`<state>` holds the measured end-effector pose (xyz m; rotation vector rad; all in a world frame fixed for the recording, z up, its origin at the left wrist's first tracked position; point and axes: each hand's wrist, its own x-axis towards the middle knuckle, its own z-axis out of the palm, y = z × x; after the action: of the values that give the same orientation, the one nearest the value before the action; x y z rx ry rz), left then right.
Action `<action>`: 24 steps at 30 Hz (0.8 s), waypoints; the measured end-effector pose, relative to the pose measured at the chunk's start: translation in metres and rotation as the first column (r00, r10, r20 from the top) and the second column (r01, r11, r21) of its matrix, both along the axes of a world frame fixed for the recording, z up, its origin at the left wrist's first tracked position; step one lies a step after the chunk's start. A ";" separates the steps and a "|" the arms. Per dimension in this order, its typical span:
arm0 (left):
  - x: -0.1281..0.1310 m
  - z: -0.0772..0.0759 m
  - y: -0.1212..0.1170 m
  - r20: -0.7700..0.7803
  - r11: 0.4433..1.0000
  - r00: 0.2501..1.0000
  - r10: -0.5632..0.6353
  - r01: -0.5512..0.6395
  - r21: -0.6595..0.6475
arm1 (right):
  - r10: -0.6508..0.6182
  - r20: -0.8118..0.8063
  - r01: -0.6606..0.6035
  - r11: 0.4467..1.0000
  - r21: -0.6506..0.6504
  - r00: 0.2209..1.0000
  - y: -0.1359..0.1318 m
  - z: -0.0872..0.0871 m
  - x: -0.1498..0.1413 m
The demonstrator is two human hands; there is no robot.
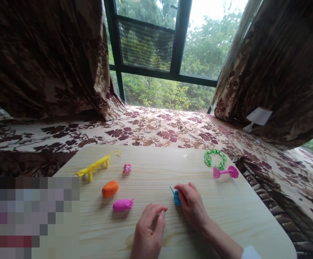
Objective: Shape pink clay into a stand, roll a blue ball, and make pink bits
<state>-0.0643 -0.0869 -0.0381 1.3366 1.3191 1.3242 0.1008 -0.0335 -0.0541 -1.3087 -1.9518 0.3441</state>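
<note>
Piece (176, 198), blue, near one o'clock: my right fingers (181, 188) pinch it, likely steadying; left fingertips (162, 216) nearly meet, contents unclear. Next: light pressure, probably.

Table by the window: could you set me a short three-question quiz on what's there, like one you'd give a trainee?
1. Which hand is at the blue piece, the left hand or the right hand?
2. True or false: the long yellow piece is nearer the window than the orange lump is.
3. The pink piece with a disc at each end lies right beside which thing?
a) the white lamp
b) the green looped chain
c) the blue piece

Key: 1. the right hand; 2. true; 3. b
</note>
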 end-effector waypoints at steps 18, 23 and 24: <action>-0.002 -0.003 -0.004 -0.012 0.999 0.999 -0.047 0.047 -0.008 | -0.050 0.100 0.044 0.997 0.064 0.994 0.024 0.011 -0.016; -0.003 0.000 -0.008 -0.050 0.998 0.997 -0.053 0.054 0.017 | -0.006 0.060 0.004 0.999 0.045 0.998 0.024 0.009 -0.013; -0.004 0.000 -0.009 -0.058 0.999 0.997 -0.049 0.050 0.020 | -0.012 0.043 0.011 0.999 0.031 0.999 0.028 0.008 -0.014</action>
<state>-0.0679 -0.0963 -0.0377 1.4219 1.3054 1.2782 0.0872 -0.0051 -0.0462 -1.3179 -1.9772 0.2812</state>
